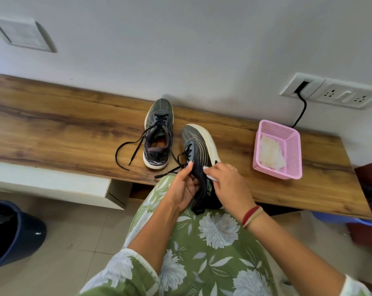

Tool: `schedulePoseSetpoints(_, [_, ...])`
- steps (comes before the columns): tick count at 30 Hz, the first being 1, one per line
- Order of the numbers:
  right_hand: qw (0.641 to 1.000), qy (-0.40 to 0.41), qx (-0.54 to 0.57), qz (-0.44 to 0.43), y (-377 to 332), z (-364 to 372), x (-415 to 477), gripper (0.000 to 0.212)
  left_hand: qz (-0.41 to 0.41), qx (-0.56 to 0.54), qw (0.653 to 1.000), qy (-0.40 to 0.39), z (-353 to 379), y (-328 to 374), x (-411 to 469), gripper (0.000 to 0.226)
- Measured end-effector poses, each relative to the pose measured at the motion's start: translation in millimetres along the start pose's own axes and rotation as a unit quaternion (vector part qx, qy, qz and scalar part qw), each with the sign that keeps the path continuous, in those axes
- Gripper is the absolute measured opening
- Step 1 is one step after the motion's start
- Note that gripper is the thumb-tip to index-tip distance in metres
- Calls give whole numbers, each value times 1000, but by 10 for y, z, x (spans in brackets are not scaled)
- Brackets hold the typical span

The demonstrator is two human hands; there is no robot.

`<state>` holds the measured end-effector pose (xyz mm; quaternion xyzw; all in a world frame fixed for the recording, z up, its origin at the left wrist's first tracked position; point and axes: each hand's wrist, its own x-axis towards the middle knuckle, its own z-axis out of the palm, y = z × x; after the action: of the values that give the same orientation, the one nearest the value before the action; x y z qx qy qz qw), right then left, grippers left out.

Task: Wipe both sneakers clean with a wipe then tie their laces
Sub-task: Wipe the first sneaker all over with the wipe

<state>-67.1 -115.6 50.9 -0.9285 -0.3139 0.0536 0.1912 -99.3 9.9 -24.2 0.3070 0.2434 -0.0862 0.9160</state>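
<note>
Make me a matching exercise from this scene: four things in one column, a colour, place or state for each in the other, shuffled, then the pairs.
1 wipe
2 basket
3 far sneaker
4 near sneaker

a gripped by the left hand
b pink, on the bench
c pinched by the right hand
d upright, laces untied

Pairs: 1-c, 2-b, 3-d, 4-a
</note>
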Motion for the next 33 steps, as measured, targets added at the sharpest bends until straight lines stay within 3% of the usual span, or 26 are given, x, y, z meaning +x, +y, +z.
schedulePoseSetpoints(3, [997, -50, 62, 20, 45, -166, 22, 30, -9, -2, 1000, -2, 15, 7, -23, 34])
schedulePoseSetpoints(7, [998, 4, 51, 40, 116, -236, 208, 28, -11, -17, 1000, -4, 47, 33, -42, 36])
schedulePoseSetpoints(10, [999, -17, 11, 26, 16, -75, 106, 30, -16, -25, 1000, 3, 47, 41, -47, 36])
schedulePoseSetpoints(14, [999, 25, 25, 22, -25, 37, -135, 32, -12, -29, 1000, 3, 35, 41, -45, 37])
schedulePoseSetpoints(19, [980, -142, 123, 58, 35, -314, 28, 25, -10, -8, 1000, -4, 79, 27, -69, 34])
schedulePoseSetpoints(21, [988, -78, 117, 65, 78, -346, 158, 25, -14, -9, 1000, 1, 94, 30, -75, 32])
schedulePoseSetpoints(23, [998, -21, 31, 53, 87, -246, 218, 29, -14, -17, 1000, 5, 99, 39, -81, 32])
schedulePoseSetpoints(30, [1000, -8, 21, 1, 44, -6, -257, 30, -8, -42, 999, 15, 54, 52, -50, 35])
schedulePoseSetpoints(33, [996, -80, 11, -39, 42, -64, -403, 28, -11, -31, 999, 13, 75, 44, -46, 35])
